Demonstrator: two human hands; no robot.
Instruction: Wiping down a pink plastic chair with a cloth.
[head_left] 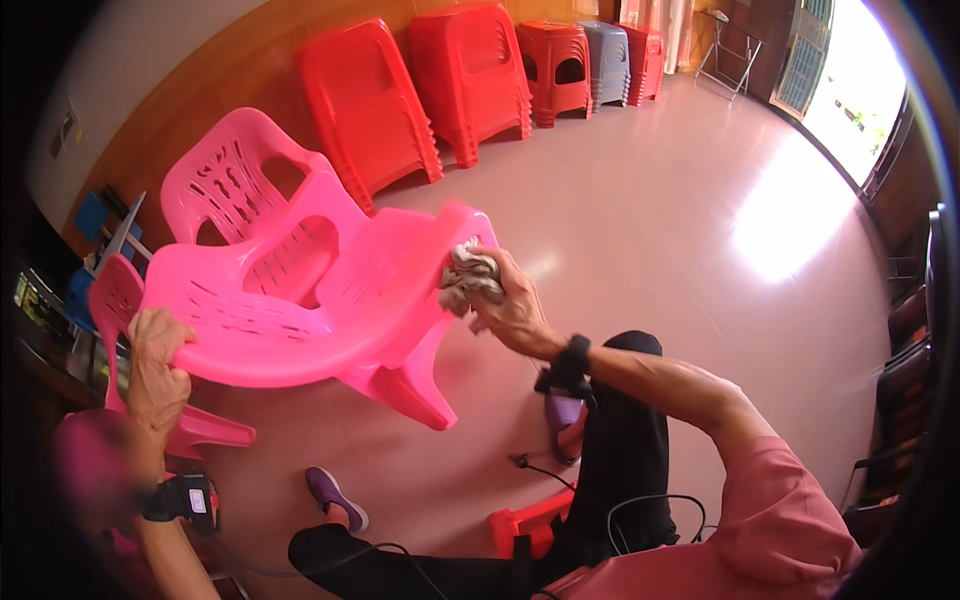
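Well, cloth [468, 280] inside right-hand fingers [506, 270].

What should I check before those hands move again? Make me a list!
1. Left hand gripping the pink plastic armchair: ok.
2. Right hand holding the crumpled cloth: ok.
3. Cloth against the armchair's edge: ok, it appears to touch.
4. Cloth damp or dry: cannot tell.
5. All armchair legs supported: cannot tell, some are hidden.
6. Left purple shoe clear of the nearest leg: ok, floor shows between.
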